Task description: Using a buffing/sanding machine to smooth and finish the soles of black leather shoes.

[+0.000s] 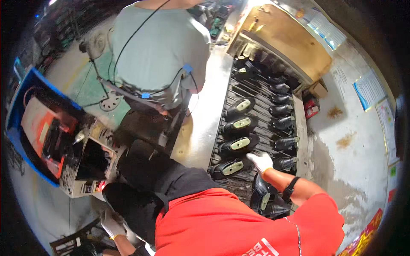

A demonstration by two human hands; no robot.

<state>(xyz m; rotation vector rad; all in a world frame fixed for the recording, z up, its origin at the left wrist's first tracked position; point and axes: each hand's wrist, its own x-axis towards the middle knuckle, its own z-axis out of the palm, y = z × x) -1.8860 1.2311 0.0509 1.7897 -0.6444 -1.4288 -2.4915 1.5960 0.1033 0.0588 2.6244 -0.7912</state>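
My right hand (261,161), in a white glove with a black wristband behind it, reaches over a metal-bar conveyor (256,100). It hovers between a black shoe with a pale insole (232,167) and a smaller black shoe (285,162). Whether it grips anything is unclear. More black shoes (265,199) lie just below my forearm. My left hand (112,224), also in a white glove, is low at the bottom left beside a dark wire rack (68,244). Its fingers look curled, and its grip is hidden.
Another person in a pale green shirt (160,47) stands ahead with their back to me. Rows of black shoes (279,111) run up the conveyor to a brown oven hood (282,38). A blue crate (17,106) and a machine (85,166) are on the left.
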